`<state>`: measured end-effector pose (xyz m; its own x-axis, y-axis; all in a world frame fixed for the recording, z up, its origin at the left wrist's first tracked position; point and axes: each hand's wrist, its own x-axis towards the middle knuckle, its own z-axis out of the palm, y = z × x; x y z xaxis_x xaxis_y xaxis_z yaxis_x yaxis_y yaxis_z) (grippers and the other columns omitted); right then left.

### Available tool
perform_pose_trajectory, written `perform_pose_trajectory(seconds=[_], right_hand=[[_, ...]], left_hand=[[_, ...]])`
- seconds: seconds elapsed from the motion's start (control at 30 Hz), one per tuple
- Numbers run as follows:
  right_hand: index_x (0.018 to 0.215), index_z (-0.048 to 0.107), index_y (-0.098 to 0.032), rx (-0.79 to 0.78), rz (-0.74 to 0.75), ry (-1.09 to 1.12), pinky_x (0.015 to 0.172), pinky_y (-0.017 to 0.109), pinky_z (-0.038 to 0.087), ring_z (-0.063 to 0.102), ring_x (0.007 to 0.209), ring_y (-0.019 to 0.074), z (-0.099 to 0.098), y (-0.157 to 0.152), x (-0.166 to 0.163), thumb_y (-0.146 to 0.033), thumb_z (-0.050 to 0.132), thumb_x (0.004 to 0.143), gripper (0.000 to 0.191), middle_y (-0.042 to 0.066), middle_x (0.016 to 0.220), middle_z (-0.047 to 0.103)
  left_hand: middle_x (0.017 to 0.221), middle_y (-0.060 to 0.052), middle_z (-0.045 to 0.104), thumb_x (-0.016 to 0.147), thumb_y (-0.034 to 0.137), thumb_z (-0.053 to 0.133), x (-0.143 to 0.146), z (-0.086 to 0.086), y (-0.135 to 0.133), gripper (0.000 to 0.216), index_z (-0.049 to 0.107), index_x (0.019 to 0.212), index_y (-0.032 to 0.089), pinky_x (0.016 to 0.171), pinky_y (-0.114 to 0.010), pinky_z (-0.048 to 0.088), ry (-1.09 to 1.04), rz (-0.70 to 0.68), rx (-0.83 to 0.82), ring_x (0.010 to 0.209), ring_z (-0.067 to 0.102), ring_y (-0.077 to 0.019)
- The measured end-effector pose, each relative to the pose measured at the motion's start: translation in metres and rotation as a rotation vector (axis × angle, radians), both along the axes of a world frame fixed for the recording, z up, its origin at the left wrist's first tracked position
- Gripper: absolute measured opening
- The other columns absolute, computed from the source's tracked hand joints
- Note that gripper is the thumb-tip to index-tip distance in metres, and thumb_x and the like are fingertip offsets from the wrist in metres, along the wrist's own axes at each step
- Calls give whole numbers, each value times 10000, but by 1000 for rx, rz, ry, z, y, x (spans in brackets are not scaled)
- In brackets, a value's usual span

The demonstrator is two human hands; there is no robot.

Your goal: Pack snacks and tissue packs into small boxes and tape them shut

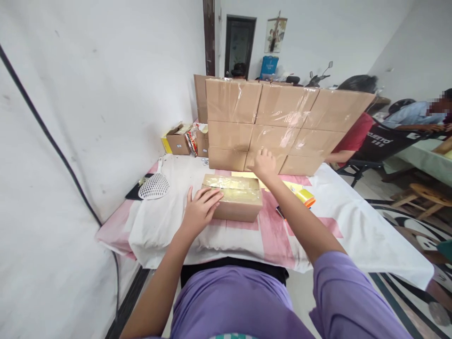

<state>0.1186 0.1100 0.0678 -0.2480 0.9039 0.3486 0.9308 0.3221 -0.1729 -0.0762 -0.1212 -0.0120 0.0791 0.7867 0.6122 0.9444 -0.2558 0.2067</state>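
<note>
A taped cardboard box (237, 203) lies on the cloth-covered table (353, 226) in front of me. My left hand (201, 211) rests flat on the box's near left corner, fingers stretched out. My right hand (264, 165) reaches past it to the foot of a stacked wall of taped cardboard boxes (282, 127), fingers spread and touching the bottom row. It holds nothing. A yellow and orange tape dispenser (304, 195) lies just right of my right forearm.
A white perforated scoop (154, 186) lies on a dark pad at the table's left. Small open cartons (179, 140) stand at the back left by the wall. Other people sit at another table (427, 155) to the right, with a wooden stool (429, 194) nearby.
</note>
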Motion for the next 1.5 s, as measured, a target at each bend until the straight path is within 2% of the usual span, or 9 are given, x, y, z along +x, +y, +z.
perform_pose_trajectory(seconds=[0.13, 0.27, 0.37, 0.5, 0.7, 0.9, 1.03, 1.27, 1.5], right_hand=[[1104, 671, -93, -163, -159, 72, 872, 342, 488, 639, 1024, 271, -7, 49, 97, -320, 654, 881, 319, 195, 1136, 681], [989, 732, -85, -253, -257, 62, 784, 315, 485, 670, 889, 237, -18, 65, 190, -207, 612, 855, 218, 178, 1004, 737], [895, 768, -105, -332, -227, 50, 772, 300, 486, 676, 840, 218, -28, 65, 230, -163, 623, 808, 179, 145, 932, 757], [917, 798, -141, -438, -91, 59, 766, 258, 489, 673, 815, 184, -48, 67, 247, -145, 693, 749, 198, 88, 918, 768], [971, 805, -140, -505, 65, 66, 754, 248, 497, 672, 807, 177, -67, 79, 239, -147, 717, 742, 246, 69, 883, 769], [1069, 786, -171, -413, 165, 77, 811, 275, 497, 674, 919, 203, -36, 91, 210, -169, 641, 822, 287, 79, 1010, 771], [1077, 780, -199, -374, 338, -42, 776, 296, 484, 685, 921, 231, -25, 86, 156, -211, 639, 857, 262, 91, 1059, 766], [1048, 782, -187, -481, 475, -149, 779, 289, 458, 676, 984, 245, -66, 79, 55, -67, 707, 750, 331, 105, 1144, 744], [749, 703, -154, -483, 496, -23, 704, 270, 424, 650, 852, 214, -92, 63, 41, 1, 668, 679, 173, 105, 1044, 732]], left_hand=[[1363, -46, 676, 997, 334, 539, 5, 6, -4, 367, 630, 1352, 349, 1231, -651, 81, 47, -3, -27, 1238, 583, -281], [1382, -69, 656, 934, 370, 638, 8, 0, -1, 458, 601, 1388, 321, 1227, -648, 117, 54, -1, -11, 1283, 546, -327], [1390, -70, 648, 933, 344, 636, 8, -10, 2, 455, 600, 1384, 303, 1223, -627, 160, 60, 18, 31, 1270, 551, -328], [1387, -72, 649, 929, 359, 648, 7, -19, 3, 466, 597, 1388, 291, 1216, -594, 211, 77, 34, 91, 1245, 562, -325], [1375, -70, 655, 910, 355, 677, 3, -21, 2, 508, 579, 1405, 305, 1207, -576, 242, 93, 23, 124, 1234, 566, -315], [1337, -72, 667, 891, 344, 704, -10, -18, -2, 517, 571, 1390, 338, 1144, -536, 346, 32, 17, 149, 1199, 598, -305], [1338, -84, 662, 876, 329, 723, -11, -17, -2, 533, 566, 1386, 335, 1103, -529, 385, 18, -2, 161, 1212, 597, -320], [1335, -84, 669, 876, 338, 726, 0, -17, 1, 491, 583, 1346, 320, 1024, -496, 418, 64, 2, 160, 1152, 621, -313], [1339, -92, 663, 889, 313, 702, 0, -17, 1, 485, 574, 1357, 316, 994, -474, 422, 80, -10, 176, 1156, 624, -305]])
